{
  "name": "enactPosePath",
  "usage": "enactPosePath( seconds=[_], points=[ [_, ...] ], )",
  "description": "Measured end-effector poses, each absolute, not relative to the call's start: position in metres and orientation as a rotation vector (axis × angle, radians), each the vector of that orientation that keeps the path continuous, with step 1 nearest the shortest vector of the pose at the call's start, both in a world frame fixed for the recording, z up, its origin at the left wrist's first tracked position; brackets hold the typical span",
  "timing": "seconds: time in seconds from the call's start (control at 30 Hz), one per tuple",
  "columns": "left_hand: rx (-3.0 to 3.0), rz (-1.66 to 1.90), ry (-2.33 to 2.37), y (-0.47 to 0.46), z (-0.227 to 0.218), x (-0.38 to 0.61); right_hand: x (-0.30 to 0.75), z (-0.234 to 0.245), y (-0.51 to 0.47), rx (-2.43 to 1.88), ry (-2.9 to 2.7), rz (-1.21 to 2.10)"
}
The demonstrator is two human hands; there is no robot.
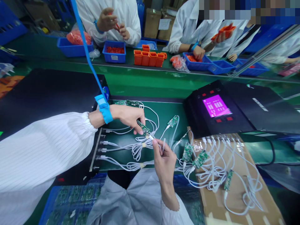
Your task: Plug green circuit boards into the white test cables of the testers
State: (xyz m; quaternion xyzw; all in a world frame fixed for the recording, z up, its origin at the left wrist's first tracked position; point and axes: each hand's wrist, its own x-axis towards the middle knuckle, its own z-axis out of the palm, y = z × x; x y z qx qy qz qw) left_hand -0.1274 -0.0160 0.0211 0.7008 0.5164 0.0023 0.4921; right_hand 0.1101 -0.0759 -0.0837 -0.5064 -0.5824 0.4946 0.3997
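My left hand point(130, 116), with a blue wrist strap point(105, 110), pinches a small green circuit board point(143, 127) above the green mat. My right hand point(164, 157) grips the plug end of a white cable point(151, 137) right at the board's lower end. Plug and board touch; whether they are joined is unclear. Bundled white cables point(138, 147) lie under both hands.
More green boards on white cables point(199, 157) lie to the right, some on cardboard point(236, 175). A black tester with a pink screen point(216, 106) stands at right. A blue tray of boards point(70, 200) sits near me. Across the belt, people in white coats handle orange parts point(148, 57) and blue bins point(114, 51).
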Motion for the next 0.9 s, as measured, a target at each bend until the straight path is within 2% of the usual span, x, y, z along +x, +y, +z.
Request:
enactPosePath(
  seconds=[0.9],
  points=[
    [1.626, -0.041, 1.204, -0.0158, 0.0201, -0.1278, 0.1074, -0.0878, -0.0748, -1.260, -1.452, 1.304]
  ],
)
